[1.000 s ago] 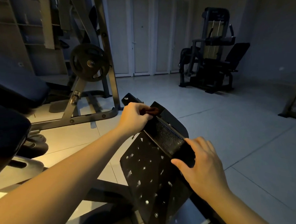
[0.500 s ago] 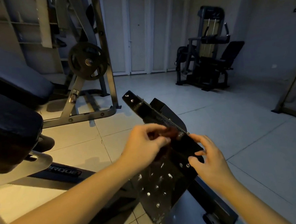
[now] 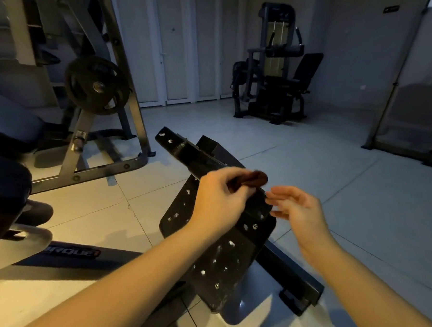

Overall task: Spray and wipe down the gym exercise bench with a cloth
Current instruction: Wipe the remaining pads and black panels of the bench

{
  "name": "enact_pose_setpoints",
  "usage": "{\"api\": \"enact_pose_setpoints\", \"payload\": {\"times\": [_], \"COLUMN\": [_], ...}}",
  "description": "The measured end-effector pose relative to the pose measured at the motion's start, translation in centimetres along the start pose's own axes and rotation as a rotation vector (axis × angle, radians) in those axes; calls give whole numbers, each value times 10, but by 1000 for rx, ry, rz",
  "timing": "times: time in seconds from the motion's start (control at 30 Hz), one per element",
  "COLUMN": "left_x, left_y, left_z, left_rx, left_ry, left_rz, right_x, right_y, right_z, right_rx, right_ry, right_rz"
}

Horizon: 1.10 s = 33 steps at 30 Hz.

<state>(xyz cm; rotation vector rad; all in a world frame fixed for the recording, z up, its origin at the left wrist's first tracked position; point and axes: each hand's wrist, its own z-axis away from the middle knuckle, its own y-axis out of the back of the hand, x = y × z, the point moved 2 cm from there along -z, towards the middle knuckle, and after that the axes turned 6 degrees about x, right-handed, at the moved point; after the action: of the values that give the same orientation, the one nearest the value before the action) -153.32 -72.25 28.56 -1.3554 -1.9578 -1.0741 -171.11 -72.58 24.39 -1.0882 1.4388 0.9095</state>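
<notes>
My left hand (image 3: 220,198) is closed on a small dark brown cloth (image 3: 253,179) and holds it just above the black metal plate (image 3: 220,260) of the bench frame. The plate is tilted, speckled with white spots and bolts. A black bar (image 3: 184,150) runs up from it to the far left. My right hand (image 3: 297,206) hovers to the right of the plate, fingers apart, holding nothing, and looks blurred. A dark padded bench cushion (image 3: 3,192) shows at the left edge. No spray bottle is in view.
A grey rack with a weight plate (image 3: 97,85) stands at the back left on the tiled floor. A seated weight machine (image 3: 275,72) is against the far wall by white doors. A frame (image 3: 397,118) leans at the right.
My left hand has drawn the cloth down the bar from its upper end towards me. My right hand has let go of the plate's edge and lifted off to the right.
</notes>
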Motion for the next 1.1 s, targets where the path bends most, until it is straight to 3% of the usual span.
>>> {"api": "enact_pose_setpoints", "payload": {"times": [0.13, 0.27, 0.47, 0.63, 0.9, 1.1], "left_x": [1, -9, -10, -8, -24, -54], "left_y": [1, 10, 4, -5, -4, 28], "left_z": [36, 40, 52, 58, 52, 23], "left_rx": [-56, -40, 5, -108, -322, -87], "left_ry": [118, 538, 744, 750, 622, 258], "left_rz": [88, 356, 491, 571, 215, -282], "right_x": [-6, -17, -2, 13, 30, 73], "right_y": [15, 23, -4, -8, -5, -11], "right_z": [18, 39, 68, 65, 55, 52], "right_rx": [69, 14, -153, -137, 33, 148], "right_ry": [-92, 80, 292, 134, -181, -545], "right_rz": [-26, 117, 498, 449, 202, 8]}}
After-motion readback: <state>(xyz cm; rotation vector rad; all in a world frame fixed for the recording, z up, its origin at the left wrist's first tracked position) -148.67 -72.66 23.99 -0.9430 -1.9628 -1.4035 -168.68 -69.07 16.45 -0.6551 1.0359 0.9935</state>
